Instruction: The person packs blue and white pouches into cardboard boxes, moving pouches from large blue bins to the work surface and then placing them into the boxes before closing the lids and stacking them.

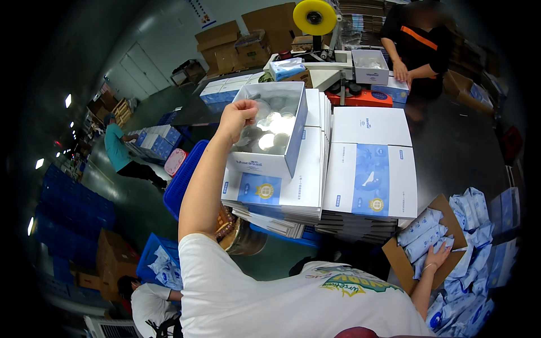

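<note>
My left hand (239,119) is at the left rim of an open white box (297,135), fingers curled over its wall. Inside the box lie several round, shiny, clear-looking pieces (274,127). The box stands on a stack of flat white-and-blue printed cartons (304,194). At the lower right, my right hand (437,258) reaches into an open brown cardboard carton (459,231). Its fingers are stretched out over blue-and-white soft packs (421,228), touching them. Whether it grips one is not clear.
A second stack of printed cartons (372,174) stands beside the first. More soft packs (468,281) are heaped at right. Across the table, a person (420,45) has hands on a blue-and-white box. A tape machine with a yellow reel (314,17) stands behind. A blue crate (183,180) is left.
</note>
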`<state>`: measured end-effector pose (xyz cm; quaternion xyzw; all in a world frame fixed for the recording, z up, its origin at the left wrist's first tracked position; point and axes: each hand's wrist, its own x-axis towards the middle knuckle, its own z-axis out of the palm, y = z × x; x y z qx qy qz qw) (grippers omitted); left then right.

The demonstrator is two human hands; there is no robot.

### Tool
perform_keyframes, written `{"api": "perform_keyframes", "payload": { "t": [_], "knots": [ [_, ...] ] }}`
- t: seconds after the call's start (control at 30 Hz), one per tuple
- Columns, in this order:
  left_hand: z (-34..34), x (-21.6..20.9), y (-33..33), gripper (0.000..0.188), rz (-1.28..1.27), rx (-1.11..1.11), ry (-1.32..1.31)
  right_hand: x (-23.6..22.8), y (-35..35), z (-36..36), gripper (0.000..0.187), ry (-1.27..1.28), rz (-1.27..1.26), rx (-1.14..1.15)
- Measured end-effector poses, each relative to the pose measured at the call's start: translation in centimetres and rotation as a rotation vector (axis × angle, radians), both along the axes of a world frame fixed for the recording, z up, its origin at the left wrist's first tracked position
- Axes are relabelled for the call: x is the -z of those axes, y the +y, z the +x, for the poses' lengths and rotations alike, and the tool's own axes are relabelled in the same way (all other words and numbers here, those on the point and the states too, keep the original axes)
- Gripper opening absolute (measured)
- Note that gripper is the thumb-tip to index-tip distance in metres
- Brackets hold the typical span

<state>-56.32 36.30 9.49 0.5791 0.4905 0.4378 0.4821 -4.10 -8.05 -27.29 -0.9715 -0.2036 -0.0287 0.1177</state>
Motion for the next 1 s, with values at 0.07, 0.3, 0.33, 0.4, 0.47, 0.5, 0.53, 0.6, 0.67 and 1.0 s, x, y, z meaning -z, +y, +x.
{"api": "perform_keyframes", "payload": {
  "t": [0.07, 0.3, 0.33, 0.4, 0.47, 0.5, 0.53, 0.6, 0.67, 1.0],
  "knots": [
    [-0.1, 0.1, 0.3, 0.008, -0.044, 0.040, -0.067, 0.1, -0.3, 0.4, 0.070, 0.045, 0.059, -0.022],
    [-0.6, 0.4, 1.0, 0.015, 0.021, 0.024, -0.013, -5.2, 1.1, -1.7, 0.061, -0.027, 0.106, -0.005],
    [-0.8, 0.5, 1.4, 0.018, 0.023, 0.009, -0.013, -5.2, 1.0, -1.5, 0.059, -0.085, 0.168, -0.030],
    [-1.2, 0.6, 1.8, 0.025, 0.028, -0.022, -0.013, -5.4, 1.0, -0.9, 0.055, -0.129, 0.260, -0.079],
    [-0.9, 0.2, 1.5, 0.031, 0.007, -0.046, -0.029, -6.9, 1.5, -0.6, 0.052, -0.107, 0.320, -0.118],
    [-0.8, -0.1, 1.2, 0.034, -0.004, -0.060, -0.037, -7.6, 1.9, -0.6, 0.050, -0.115, 0.380, -0.127],
    [-0.6, -0.3, 1.0, 0.036, -0.009, -0.045, -0.093, -9.5, 3.1, -1.5, 0.047, -0.125, 0.444, -0.134],
    [0.0, -1.1, 0.4, 0.039, -0.019, -0.009, -0.204, -12.6, 6.7, -3.4, 0.041, -0.058, 0.718, -0.234],
    [1.0, -2.0, -0.5, 0.036, -0.028, 0.042, -0.310, -18.6, 12.8, -8.3, 0.034, 0.244, 1.196, -0.520],
    [10.4, 1.0, -14.6, 0.036, -0.049, 0.347, -0.639, -33.5, 25.6, -27.1, 0.017, 1.471, 1.108, -1.204]
  ]
}}
